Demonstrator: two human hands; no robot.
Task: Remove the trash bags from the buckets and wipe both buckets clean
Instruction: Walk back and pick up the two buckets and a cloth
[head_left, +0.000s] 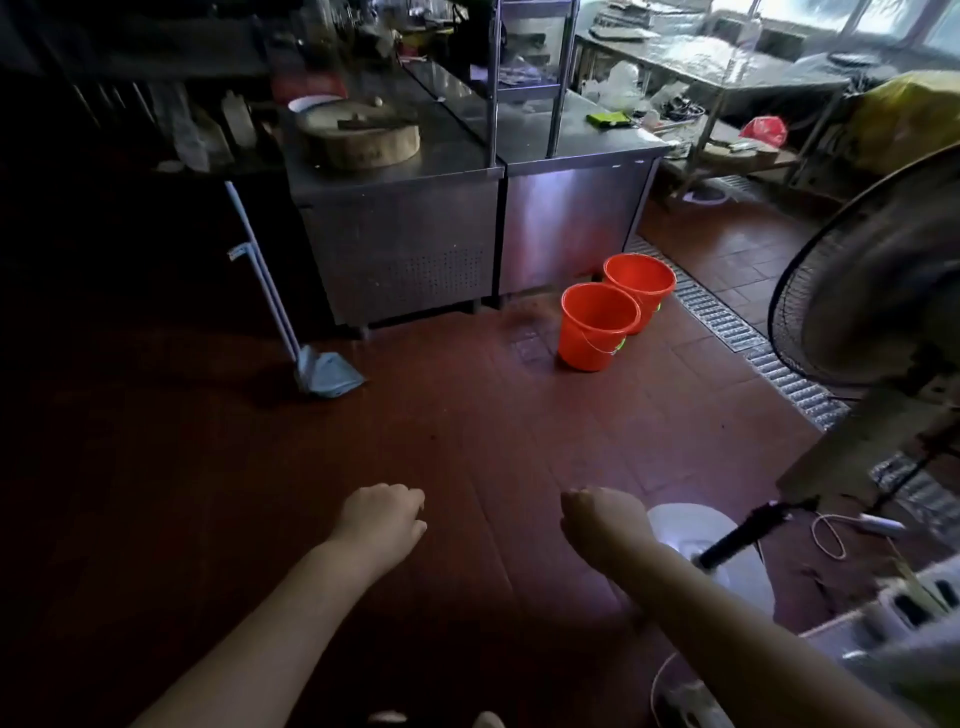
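Two orange buckets stand side by side on the red tiled floor in front of a steel counter. The near bucket (597, 327) has a wire handle hanging down its side; the far bucket (641, 288) touches it from behind. No bag shows over either rim. My left hand (382, 519) and my right hand (597, 519) are stretched out low in the foreground, well short of the buckets. Both have their fingers curled under and hold nothing.
A steel counter (400, 244) carries a round chopping block (358, 137). A mop (322, 371) leans at its left. A large floor fan (872, 291) stands at right with a white base (727, 561) and cables. A floor drain grate (727, 322) runs behind the buckets.
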